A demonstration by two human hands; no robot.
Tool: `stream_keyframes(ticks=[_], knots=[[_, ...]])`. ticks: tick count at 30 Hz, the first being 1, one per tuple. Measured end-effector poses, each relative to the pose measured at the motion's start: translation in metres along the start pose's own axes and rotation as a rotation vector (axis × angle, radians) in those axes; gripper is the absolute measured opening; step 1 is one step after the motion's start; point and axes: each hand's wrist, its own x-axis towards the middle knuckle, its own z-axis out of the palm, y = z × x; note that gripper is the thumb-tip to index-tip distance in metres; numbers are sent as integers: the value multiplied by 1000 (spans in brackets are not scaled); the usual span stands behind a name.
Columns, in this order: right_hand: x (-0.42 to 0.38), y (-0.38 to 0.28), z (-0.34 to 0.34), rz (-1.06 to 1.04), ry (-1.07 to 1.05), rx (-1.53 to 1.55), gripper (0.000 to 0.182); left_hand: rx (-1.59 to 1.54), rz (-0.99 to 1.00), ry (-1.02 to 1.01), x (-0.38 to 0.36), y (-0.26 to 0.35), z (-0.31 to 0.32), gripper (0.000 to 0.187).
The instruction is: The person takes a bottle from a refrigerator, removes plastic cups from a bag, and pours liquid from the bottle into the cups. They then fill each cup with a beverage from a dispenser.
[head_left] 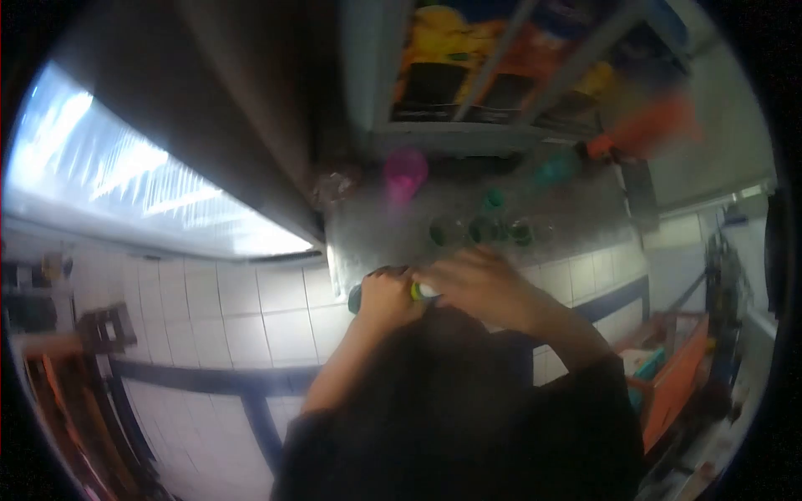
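Observation:
My left hand (389, 298) is wrapped around a dark green bottle (355, 298) that lies roughly sideways in front of my body. At its neck a yellow-green band shows, and a white cap (428, 290) sits at the end. My right hand (476, 284) is at the cap with its fingers bent over it; motion blurs the fingertips. Just beyond my hands, several clear glasses with green in them (482, 230) stand in a row on the grey counter (368, 250). Behind them is a small green cup (494, 198).
A pink cup (406, 173) stands farther back on the counter, with a teal object (555, 169) to the right. A blurred orange thing (652, 127) is at the right edge. Posters (455, 58) line the back. An orange crate (672, 384) stands on the right.

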Motion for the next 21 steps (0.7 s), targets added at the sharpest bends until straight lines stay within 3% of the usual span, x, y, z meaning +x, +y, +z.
stream_keyframes(ticks=[3,6,9,13,16,19,21], knots=[[-4,4,33,-29,83,22,37,-43,99,72,6,-6,12,35],[-3,3,65,185,300,47,32,-61,45,88,8,-8,29,30],[0,-6,82,364,362,-126,30,-40,-54,380,17,-15,55,23],[9,-2,102,470,413,-72,32,55,-36,368,23,-22,66,19],[20,-8,101,570,348,-201,38,76,-4,416,25,-20,72,21],[19,10,112,626,426,38,42,94,-159,416,36,-30,87,25],[3,25,114,649,488,277,46,-706,-272,788,51,-46,111,28]])
